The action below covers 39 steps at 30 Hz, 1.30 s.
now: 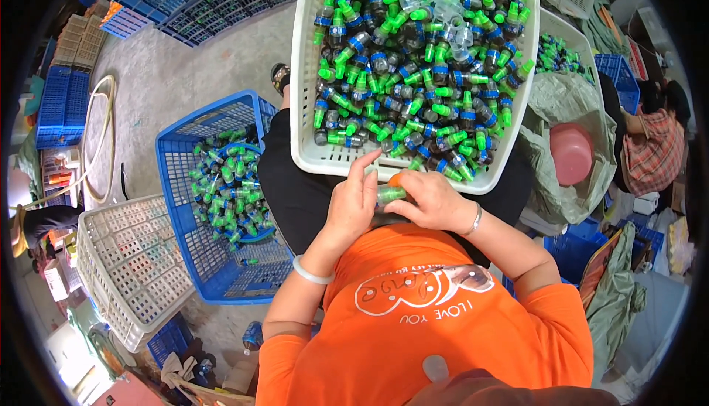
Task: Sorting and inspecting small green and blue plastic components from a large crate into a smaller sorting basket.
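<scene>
My right hand (436, 200) is closed, thumb and fingers pinching a small green-topped bottle (391, 194) in front of my belly. Something orange (396, 181) shows at that hand's index fingertip; what it is I cannot make out. My left hand (353, 203) is just left of the bottle, its fingers apart and stretched toward the tub rim; contact with the bottle is unclear. Across my lap rests a white plastic tub (301, 103), heaped with small dark bottles (402, 73) with green tops and blue bands. Several clear plastic pieces (447, 11) lie on the heap.
At my left stands a blue crate (173, 206) holding more green-topped bottles, beside a white slatted crate (133, 258). A pink basin (571, 153) sits in a pale sack (565, 99) at the right. Beyond it crouches a person in a plaid shirt (653, 151). Blue crates (221, 0) are stacked far left.
</scene>
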Available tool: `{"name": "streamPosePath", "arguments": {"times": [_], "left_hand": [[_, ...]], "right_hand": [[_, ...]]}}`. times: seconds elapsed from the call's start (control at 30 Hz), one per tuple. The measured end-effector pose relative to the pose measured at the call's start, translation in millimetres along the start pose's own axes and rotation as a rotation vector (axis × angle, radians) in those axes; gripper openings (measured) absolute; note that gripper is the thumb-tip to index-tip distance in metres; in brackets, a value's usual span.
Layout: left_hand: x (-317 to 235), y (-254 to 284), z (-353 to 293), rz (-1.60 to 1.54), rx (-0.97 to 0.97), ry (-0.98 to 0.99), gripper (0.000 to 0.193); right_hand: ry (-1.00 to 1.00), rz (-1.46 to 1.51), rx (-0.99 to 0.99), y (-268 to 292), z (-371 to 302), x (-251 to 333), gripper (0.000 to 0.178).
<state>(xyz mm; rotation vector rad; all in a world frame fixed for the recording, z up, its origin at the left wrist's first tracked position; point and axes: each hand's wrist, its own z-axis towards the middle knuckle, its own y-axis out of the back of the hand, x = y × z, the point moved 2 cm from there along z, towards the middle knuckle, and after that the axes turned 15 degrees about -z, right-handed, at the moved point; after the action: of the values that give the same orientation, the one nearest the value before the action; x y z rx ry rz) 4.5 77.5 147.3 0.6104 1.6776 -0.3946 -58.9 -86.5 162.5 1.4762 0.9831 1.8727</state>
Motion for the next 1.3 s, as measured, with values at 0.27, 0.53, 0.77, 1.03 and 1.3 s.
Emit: {"name": "streamPosePath", "arguments": {"times": [0.27, 0.53, 0.77, 1.03, 1.3], "left_hand": [[12.9, 16.7, -25.3, 0.148, -0.177, -0.083, 0.035], [51.6, 160.9, -63.2, 0.827, -0.867, -0.05, 0.033], [-2.9, 68.2, 36.5, 0.646, -0.352, -0.618, 0.029], [-20.0, 19.3, 198.5, 0.969, -0.326, -0.628, 0.043], [-1.8, 26.7, 177.5, 0.488, -0.278, -0.51, 0.044]], "right_hand": [[-0.142, 0.161, 0.274, -9.3, 13.2, 1.6, 0.039], [-0.104, -0.692, -0.619, 91.0, 94.6, -112.5, 0.046], [-0.21, -1.012, -0.444, 96.4, 139.2, -148.6, 0.041], [-0.219, -0.874, -0.404, 93.6, 69.3, -129.6, 0.038], [-0.417, -0.264, -0.278, 72.1, 0.9, -87.2, 0.039]]}}
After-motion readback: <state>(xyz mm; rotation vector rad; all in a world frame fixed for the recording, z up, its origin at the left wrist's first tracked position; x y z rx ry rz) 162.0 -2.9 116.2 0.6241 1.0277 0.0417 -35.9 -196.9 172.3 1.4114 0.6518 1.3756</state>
